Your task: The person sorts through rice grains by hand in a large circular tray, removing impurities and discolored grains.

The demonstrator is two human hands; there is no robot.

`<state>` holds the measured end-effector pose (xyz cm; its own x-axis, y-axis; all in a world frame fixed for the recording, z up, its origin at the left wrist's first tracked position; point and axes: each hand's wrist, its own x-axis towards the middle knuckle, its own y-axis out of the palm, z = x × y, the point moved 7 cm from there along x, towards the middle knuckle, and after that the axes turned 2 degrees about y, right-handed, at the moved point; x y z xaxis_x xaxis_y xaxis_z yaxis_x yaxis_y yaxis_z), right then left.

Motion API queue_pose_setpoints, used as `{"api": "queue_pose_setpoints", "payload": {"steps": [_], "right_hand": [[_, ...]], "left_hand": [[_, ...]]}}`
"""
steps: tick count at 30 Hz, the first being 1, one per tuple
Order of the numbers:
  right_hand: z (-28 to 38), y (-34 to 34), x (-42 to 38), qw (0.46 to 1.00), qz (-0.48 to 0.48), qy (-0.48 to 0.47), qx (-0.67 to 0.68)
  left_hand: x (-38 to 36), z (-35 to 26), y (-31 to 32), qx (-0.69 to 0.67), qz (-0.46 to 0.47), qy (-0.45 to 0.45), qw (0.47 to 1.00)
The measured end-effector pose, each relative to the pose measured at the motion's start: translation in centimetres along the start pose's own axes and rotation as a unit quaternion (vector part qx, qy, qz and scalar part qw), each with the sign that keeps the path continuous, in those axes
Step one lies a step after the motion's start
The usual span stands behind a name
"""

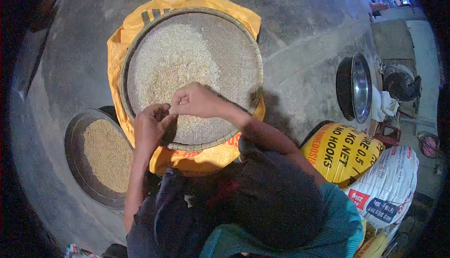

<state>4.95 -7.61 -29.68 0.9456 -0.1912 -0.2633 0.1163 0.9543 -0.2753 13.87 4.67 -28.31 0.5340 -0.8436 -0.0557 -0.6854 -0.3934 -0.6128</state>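
Both hands close together, left hand [150, 125] cupped, right hand [194, 101] with fingertips pinched.

To your left, a dark round metal pan [77, 164] sits on the concrete floor [309, 70], and it holds a flat heap of brownish grain [108, 155]. At your right you see a yellow sack [341, 151] with black letters, and it leans against a white printed sack [386, 187]. Farther to the right, an empty steel bowl [355, 87] stands tilted on its edge, with a pale cloth [383, 105] just beside it.
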Motion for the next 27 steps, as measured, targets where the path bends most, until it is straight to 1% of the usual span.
{"api": "queue_pose_setpoints", "payload": {"steps": [1, 2, 3, 4, 5, 6, 7, 8, 9, 10, 11, 13, 14, 15, 16, 17, 18, 19, 20, 21, 22, 23, 24, 25, 26, 27], "right_hand": [[-0.1, -0.7, -0.2, 1.0, -0.002, 0.0, -0.001], [-0.5, -0.8, -0.3, 0.987, 0.04, 0.011, 0.155], [-0.7, -0.8, -0.3, 0.948, 0.081, 0.022, 0.307], [-1.4, -0.9, 0.0, 0.941, 0.109, 0.009, 0.321], [-1.5, -0.5, 0.0, 0.941, 0.108, 0.009, 0.32], [-1.1, -1.0, 0.2, 0.979, 0.024, -0.049, 0.198], [-0.5, -1.5, -0.2, 0.99, -0.061, -0.106, 0.07], [-0.1, -1.3, -0.6, 0.99, -0.061, -0.107, 0.07], [0.0, -1.0, -1.0, 0.992, -0.067, -0.072, -0.076], [0.0, -0.9, -1.3, 0.972, -0.072, -0.035, -0.221], [-0.1, -0.6, -1.5, 0.972, -0.073, -0.036, -0.222], [-0.9, 0.2, -1.4, 0.96, -0.042, -0.017, -0.278], [-0.7, 0.1, -1.4, 0.959, -0.041, -0.022, -0.281], [-0.6, -0.1, -1.4, 0.958, -0.043, -0.024, -0.284], [-0.4, -0.3, -1.5, 0.974, -0.038, -0.039, -0.222], [-0.1, -0.5, -1.6, 0.985, -0.034, -0.055, -0.158], [-0.2, -0.7, -1.5, 0.985, -0.035, -0.056, -0.16], [-0.6, -0.7, -1.4, 0.998, -0.005, -0.054, 0.016], [-0.7, -0.6, -1.3, 0.98, 0.027, -0.052, 0.191], [-0.8, -1.1, -1.3, 0.98, 0.027, -0.052, 0.192], [-1.4, -1.5, -1.3, 0.965, 0.05, -0.018, 0.255], [-1.7, -1.5, -1.4, 0.945, 0.075, 0.016, 0.317], [-1.5, -1.8, -1.4, 0.964, 0.034, 0.001, 0.264], [-1.4, -1.3, -1.5, 0.962, 0.039, 0.0, 0.271], [-1.3, -1.7, -1.7, 0.993, -0.024, 0.024, 0.115], [-0.9, -2.0, -2.1, 0.994, -0.086, 0.045, -0.042]], "left_hand": [[0.0, -0.2, 0.0, 0.0, 0.0, 0.003, 1.0], [-0.1, -0.3, 0.2, 0.026, 0.009, -0.01, 1.0], [-0.1, -0.2, 0.3, 0.053, 0.017, -0.022, 0.998], [0.0, -0.2, 0.5, 0.062, 0.027, -0.017, 0.998], [0.0, -0.3, 0.5, 0.062, 0.027, -0.016, 0.998], [0.0, -0.3, 0.5, 0.054, 0.028, -0.02, 0.998], [0.0, -0.3, 0.4, 0.047, 0.029, -0.024, 0.998], [0.0, 0.0, 0.6, 0.047, 0.029, -0.022, 0.998], [-0.1, 0.9, 0.8, -0.047, 0.02, -0.042, 0.998], [-0.1, 1.7, 1.0, -0.142, 0.011, -0.061, 0.988], [0.0, 2.3, 1.0, -0.142, 0.01, -0.059, 0.988], [0.2, 3.5, 1.6, -0.281, 0.033, -0.102, 0.954], [0.4, 3.1, 1.5, -0.282, 0.031, -0.098, 0.954], [0.4, 2.9, 1.6, -0.34, 0.026, -0.126, 0.932], [0.3, 2.8, 1.6, -0.397, 0.022, -0.154, 0.905], [0.4, 2.6, 1.3, -0.397, 0.022, -0.151, 0.905], [0.3, 2.7, 1.6, -0.436, 0.05, -0.184, 0.879], [0.0, 2.7, 2.0, -0.473, 0.078, -0.219, 0.85], [0.0, 2.5, 1.9, -0.473, 0.079, -0.218, 0.85], [-0.2, 2.3, 2.1, -0.526, 0.084, -0.235, 0.813], [-0.4, 2.1, 2.4, -0.577, 0.088, -0.251, 0.772], [-0.4, 2.3, 2.6, -0.576, 0.087, -0.253, 0.772], [-0.4, 2.8, 2.9, -0.575, 0.082, -0.252, 0.774], [-0.5, 3.2, 2.7, -0.573, 0.075, -0.253, 0.776], [-0.5, 3.3, 2.6, -0.563, 0.069, -0.265, 0.78], [-0.4, 2.8, 2.4, -0.559, 0.066, -0.247, 0.789]]}}
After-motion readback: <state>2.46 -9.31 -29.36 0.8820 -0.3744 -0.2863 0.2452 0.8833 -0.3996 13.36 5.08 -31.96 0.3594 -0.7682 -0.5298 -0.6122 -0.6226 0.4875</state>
